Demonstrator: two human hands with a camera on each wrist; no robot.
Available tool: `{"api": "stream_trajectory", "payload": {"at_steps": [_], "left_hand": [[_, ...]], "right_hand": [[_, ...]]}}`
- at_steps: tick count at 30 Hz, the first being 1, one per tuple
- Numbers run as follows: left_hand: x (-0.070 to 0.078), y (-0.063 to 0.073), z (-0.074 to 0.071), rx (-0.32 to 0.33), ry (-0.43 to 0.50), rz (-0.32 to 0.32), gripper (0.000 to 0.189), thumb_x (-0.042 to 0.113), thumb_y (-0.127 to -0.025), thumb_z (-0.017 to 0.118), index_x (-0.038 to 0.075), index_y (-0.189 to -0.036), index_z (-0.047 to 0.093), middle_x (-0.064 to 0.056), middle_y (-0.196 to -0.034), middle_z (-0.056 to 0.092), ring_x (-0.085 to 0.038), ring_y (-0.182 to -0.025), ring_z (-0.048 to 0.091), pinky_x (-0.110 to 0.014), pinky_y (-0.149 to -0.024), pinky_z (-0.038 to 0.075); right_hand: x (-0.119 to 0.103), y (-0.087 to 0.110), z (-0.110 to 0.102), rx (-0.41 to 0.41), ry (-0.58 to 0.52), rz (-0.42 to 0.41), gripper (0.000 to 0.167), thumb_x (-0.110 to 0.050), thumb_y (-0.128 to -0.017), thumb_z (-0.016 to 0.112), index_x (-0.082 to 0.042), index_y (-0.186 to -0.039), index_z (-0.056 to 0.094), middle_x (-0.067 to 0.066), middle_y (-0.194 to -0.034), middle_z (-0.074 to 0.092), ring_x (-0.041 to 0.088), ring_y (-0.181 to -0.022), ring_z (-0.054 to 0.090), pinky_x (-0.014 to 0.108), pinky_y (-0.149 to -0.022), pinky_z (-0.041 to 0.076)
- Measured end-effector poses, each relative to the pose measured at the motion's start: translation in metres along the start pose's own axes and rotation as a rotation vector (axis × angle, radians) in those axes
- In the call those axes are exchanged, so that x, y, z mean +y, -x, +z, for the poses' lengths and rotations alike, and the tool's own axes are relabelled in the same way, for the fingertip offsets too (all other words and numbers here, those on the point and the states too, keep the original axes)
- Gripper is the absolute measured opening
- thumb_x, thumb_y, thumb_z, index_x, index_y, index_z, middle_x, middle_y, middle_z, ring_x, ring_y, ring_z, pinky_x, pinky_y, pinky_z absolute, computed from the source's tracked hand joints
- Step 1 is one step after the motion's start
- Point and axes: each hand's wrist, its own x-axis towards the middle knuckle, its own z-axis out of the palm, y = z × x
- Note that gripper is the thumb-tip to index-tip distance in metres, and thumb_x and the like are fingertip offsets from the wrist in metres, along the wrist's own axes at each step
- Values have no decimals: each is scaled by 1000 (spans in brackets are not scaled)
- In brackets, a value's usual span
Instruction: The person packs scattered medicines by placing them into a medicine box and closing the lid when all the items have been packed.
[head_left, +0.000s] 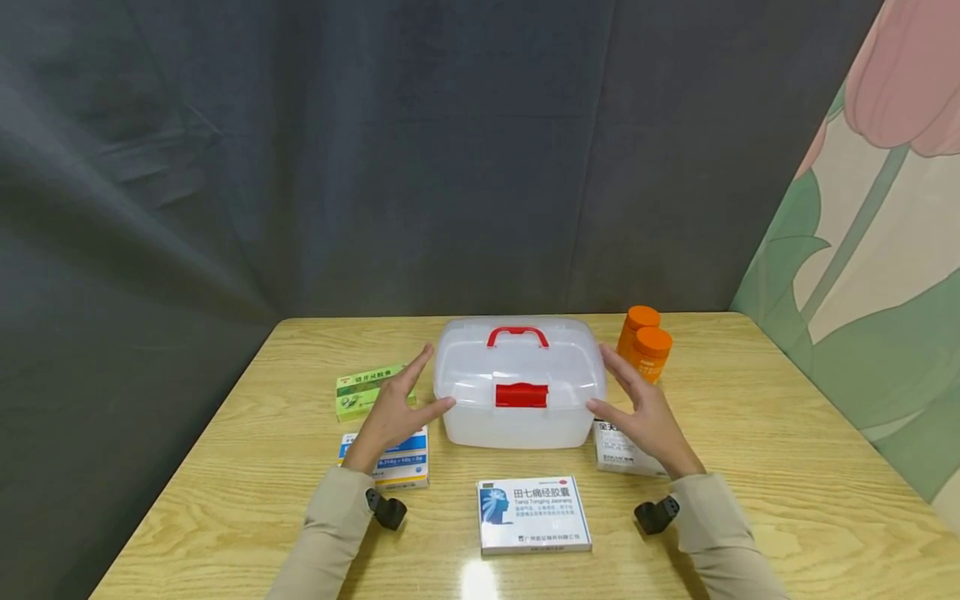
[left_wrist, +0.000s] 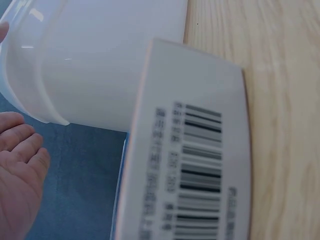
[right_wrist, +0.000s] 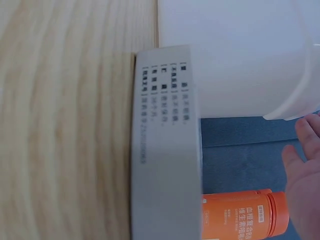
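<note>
A translucent white plastic storage box (head_left: 517,427), its lid down, stands at the table's middle with a red carrying handle (head_left: 517,331) and a red latch (head_left: 521,395). Beside its left end is my left hand (head_left: 392,414), thumb and fingers spread apart. The left wrist view shows a gap between that hand (left_wrist: 20,172) and the box (left_wrist: 110,60). My right hand (head_left: 645,412) is spread at the other end, its fingertips close to the box; whether they touch it I cannot tell. Neither hand grips anything.
Left of the box lie a green medicine carton (head_left: 356,396) and a blue-and-white one (head_left: 405,471). A white carton (head_left: 618,450) lies under my right hand. Another carton (head_left: 535,517) is in front. Two orange bottles (head_left: 651,354) stand back right. A dark curtain (head_left: 450,167) hangs behind.
</note>
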Motion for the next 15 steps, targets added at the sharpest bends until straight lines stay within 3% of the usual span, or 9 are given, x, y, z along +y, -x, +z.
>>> {"api": "stream_trajectory", "payload": {"at_steps": [8,15], "left_hand": [[-2,-1,2,-13,36,7,82,30,-87,74,6,-152,31,-9,-155,26,-29,-141,26,-49,-110,27],[-3,0,3,1,84,27,76,19,-87,73,5,-150,33,-11,-155,27,-29,-141,26,-46,-109,29]], "right_hand": [[1,0,1,35,-5,5,72,-13,-88,72,-16,-151,37,7,-152,36,30,-139,31,56,-109,26],[7,0,3,48,-46,-3,69,-13,-89,72,-15,-150,39,4,-152,36,24,-138,33,19,-107,29]]}}
